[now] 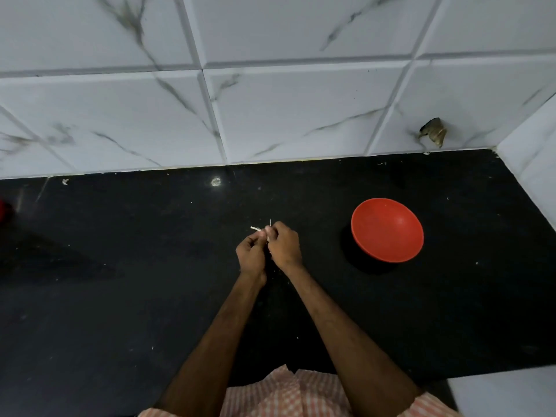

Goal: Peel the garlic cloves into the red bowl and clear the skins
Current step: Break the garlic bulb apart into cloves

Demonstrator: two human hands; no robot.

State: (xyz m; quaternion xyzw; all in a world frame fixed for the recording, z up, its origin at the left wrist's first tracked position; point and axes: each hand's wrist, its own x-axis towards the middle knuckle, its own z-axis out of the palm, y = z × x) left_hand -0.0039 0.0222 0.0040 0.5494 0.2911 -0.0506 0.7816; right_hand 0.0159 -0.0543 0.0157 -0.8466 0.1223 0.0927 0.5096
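Note:
My left hand (252, 254) and my right hand (285, 244) meet above the middle of the black counter, fingers pinched together on a small garlic clove (264, 233) that is mostly hidden between them. A pale strip of skin (255, 228) sticks out to the left of the fingertips. The red bowl (387, 230) stands on the counter to the right of my hands, apart from them, and looks to hold nothing.
The black counter (150, 266) runs to a white marble-tiled wall (270, 100) at the back and a white side wall (535, 152) on the right. Small skin flecks (215, 182) dot the counter. A red object (4, 210) shows at the left edge. A broken hole (433, 132) marks the wall tile.

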